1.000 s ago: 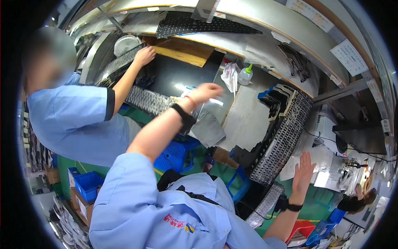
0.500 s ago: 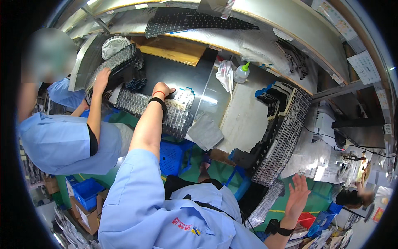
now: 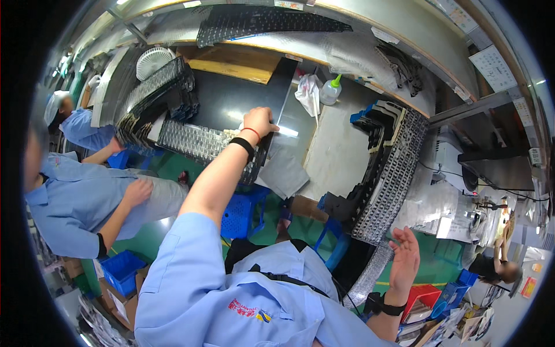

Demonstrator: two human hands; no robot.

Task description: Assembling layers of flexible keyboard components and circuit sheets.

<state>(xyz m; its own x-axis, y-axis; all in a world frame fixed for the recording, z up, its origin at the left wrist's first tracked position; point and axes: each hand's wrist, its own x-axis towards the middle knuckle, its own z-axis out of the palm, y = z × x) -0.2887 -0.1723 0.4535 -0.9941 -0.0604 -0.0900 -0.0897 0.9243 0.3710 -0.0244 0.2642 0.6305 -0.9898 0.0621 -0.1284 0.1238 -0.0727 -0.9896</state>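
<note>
My left hand (image 3: pixel 259 122) reaches forward over the right end of a row of black, bubble-textured long parts (image 3: pixel 193 140) at the table's near edge. Its fingers are curled down there, and what they hold is hidden under the hand. My right hand (image 3: pixel 404 259) is raised at the right, fingers up and loosely apart, with nothing in it. Nearest to it is a long stack of black, shiny-textured parts (image 3: pixel 390 176) with blue-tipped ends. A grey square sheet (image 3: pixel 284 174) lies by the table edge, right of my left hand.
Left of me stands a co-worker in a blue shirt (image 3: pixel 87 191), beside another curved stack of black parts (image 3: pixel 153 95). A green-capped bottle (image 3: pixel 330 91) and a white cloth (image 3: pixel 308 91) stand at the back. Below the table edge is a blue stool (image 3: pixel 243 214).
My left hand has moved right along the row to its end, now covering the blue tips. My right hand has shifted slightly left and upward. The co-worker's arm has dropped from the stack.
</note>
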